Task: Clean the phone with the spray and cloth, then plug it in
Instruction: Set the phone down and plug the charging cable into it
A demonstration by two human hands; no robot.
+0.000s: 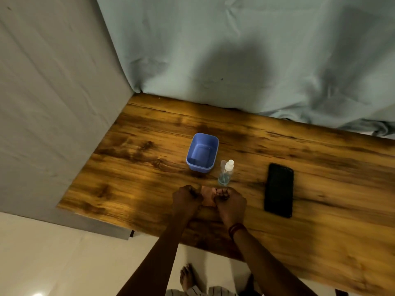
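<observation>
So both hands are bunched up on a small pinkish cloth (207,197) sitting on the dark-grained wooden table (136,167). The left hand (187,197) is curled closed on its left edge and the right hand (230,202) is curled closed on its right edge, like it's being folded or straightened out. Hard to say which.

Using the little clear spray bottle with the white cap (226,173) as the reference point: the cloth is just in front of it, on the person's side, nearly touching its base. An open blue plastic tub (202,152) sits just behind and left of the bottle. The slim black phone (279,190) lies flat, well off to the bottle's right, screen up as far as I can tell.

The bit that matters next, I reckon: the phone lies to the right of both hands, so the right hand is clearly the nearer one. Its long axis runs roughly away from the person, so the long left edge faces that hand. No charging cable visible anywhere.
</observation>
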